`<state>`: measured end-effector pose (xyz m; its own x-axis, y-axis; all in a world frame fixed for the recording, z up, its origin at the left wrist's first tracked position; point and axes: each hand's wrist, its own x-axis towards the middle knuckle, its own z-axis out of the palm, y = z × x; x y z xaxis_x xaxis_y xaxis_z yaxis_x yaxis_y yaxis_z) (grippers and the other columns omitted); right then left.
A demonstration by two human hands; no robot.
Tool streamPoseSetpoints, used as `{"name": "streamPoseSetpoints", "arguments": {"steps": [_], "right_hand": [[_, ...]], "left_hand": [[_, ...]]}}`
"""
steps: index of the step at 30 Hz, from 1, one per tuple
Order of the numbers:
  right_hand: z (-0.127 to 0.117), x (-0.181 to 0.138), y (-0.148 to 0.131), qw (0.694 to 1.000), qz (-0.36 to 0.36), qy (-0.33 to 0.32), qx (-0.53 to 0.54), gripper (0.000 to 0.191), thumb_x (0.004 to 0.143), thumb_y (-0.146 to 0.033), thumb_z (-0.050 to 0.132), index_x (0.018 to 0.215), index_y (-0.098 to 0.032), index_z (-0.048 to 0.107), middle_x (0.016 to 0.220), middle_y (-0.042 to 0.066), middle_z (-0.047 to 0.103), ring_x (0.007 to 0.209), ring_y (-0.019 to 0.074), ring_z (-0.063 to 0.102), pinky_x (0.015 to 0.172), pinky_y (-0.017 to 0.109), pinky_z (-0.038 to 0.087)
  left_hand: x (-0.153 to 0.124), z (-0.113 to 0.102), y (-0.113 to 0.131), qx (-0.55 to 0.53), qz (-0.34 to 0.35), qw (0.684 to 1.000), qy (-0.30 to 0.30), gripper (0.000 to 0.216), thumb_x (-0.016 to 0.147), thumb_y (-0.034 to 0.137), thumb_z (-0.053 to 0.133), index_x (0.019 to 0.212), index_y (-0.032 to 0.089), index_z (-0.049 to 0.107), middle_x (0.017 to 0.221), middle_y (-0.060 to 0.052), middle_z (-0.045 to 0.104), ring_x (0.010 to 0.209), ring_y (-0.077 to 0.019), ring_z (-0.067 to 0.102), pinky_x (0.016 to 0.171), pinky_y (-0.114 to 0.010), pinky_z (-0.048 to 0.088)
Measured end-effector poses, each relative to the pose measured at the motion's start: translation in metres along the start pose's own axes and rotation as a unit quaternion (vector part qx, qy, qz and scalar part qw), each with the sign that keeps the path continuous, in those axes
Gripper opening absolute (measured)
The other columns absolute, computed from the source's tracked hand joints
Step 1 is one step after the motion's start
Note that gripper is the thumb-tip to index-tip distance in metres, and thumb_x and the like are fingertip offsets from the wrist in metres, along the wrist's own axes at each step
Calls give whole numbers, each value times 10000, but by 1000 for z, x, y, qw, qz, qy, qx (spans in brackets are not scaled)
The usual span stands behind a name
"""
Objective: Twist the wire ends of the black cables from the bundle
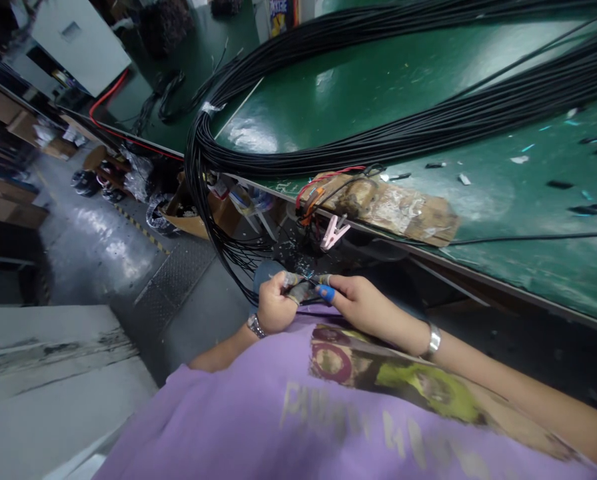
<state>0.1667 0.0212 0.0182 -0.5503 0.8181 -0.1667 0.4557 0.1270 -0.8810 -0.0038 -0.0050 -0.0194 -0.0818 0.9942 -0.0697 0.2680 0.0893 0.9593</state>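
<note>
My left hand [277, 304], a watch on its wrist, is closed in front of my purple shirt with a black cable [251, 293] running into it from the left. My right hand [366, 303] is closed too, its fingertips meeting the left ones at the cable's end. Thin bluish wires [308, 274] show between the thumbs, small and blurred. Tape covers several fingertips, blue on one right finger and greyish on the others. From the table edge, a thick bundle of black cables [201, 143] droops down toward my left hand.
The green table [378, 87] carries the long cable loop and scattered black and blue scraps. A taped cardboard piece [403, 210] lies at its edge, beside a pink clip [334, 233]. Below stands a cardboard box [223, 213]. A white surface [63, 380] is at lower left.
</note>
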Motion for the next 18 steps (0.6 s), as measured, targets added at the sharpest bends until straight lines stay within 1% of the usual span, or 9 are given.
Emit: {"name": "streamPoseSetpoints", "arguments": {"steps": [5, 7, 9, 11, 13, 15, 18], "right_hand": [[2, 0, 5, 1000, 20, -5, 6, 340, 867, -370, 395, 703, -163, 609, 571, 0, 578, 518, 127, 479, 520, 245, 412], [2, 0, 5, 1000, 18, 0, 7, 338, 864, -374, 405, 687, -169, 607, 563, -6, 570, 514, 124, 470, 516, 243, 405], [2, 0, 5, 1000, 18, 3, 9, 340, 862, -378, 414, 680, -171, 613, 559, -9, 567, 515, 124, 468, 515, 243, 401], [1, -1, 4, 1000, 21, 5, 9, 346, 860, -377, 414, 674, -170, 619, 551, -10, 557, 514, 125, 464, 507, 242, 392], [1, -1, 3, 1000, 20, 1, 8, 352, 860, -369, 400, 691, -168, 634, 560, -8, 554, 523, 127, 464, 508, 241, 389], [0, -2, 2, 1000, 16, -8, 7, 362, 863, -361, 383, 719, -165, 651, 569, -5, 554, 530, 128, 462, 512, 242, 388], [-2, -3, 1, 1000, 12, -15, 5, 371, 866, -368, 383, 718, -163, 655, 567, -5, 555, 529, 127, 458, 511, 241, 388]], "left_hand": [[-1, -3, 7, 74, 53, 995, 35, 57, 636, 227, 699, 649, 202, 649, 588, 1, 621, 551, -111, 519, 585, -228, 431], [-1, -4, 6, 89, 56, 993, 48, 69, 610, 231, 719, 623, 213, 653, 559, 1, 608, 543, -117, 503, 588, -237, 425], [-1, -5, 5, 92, 54, 993, 46, 79, 606, 243, 729, 620, 213, 657, 561, -2, 610, 549, -120, 504, 595, -240, 426], [-1, -6, 5, 77, 47, 996, 20, 99, 622, 269, 732, 643, 204, 659, 581, -1, 621, 553, -113, 515, 594, -231, 431], [0, -7, 7, 40, 25, 999, -25, 153, 649, 318, 726, 659, 188, 647, 568, 7, 614, 530, -99, 509, 567, -215, 427], [1, -8, 12, -6, -6, 998, -69, 241, 667, 381, 716, 621, 170, 609, 522, 19, 582, 489, -82, 480, 528, -200, 409], [3, -10, 17, -54, -39, 992, -109, 366, 660, 458, 708, 536, 158, 538, 454, 35, 513, 434, -58, 418, 483, -185, 369]]}}
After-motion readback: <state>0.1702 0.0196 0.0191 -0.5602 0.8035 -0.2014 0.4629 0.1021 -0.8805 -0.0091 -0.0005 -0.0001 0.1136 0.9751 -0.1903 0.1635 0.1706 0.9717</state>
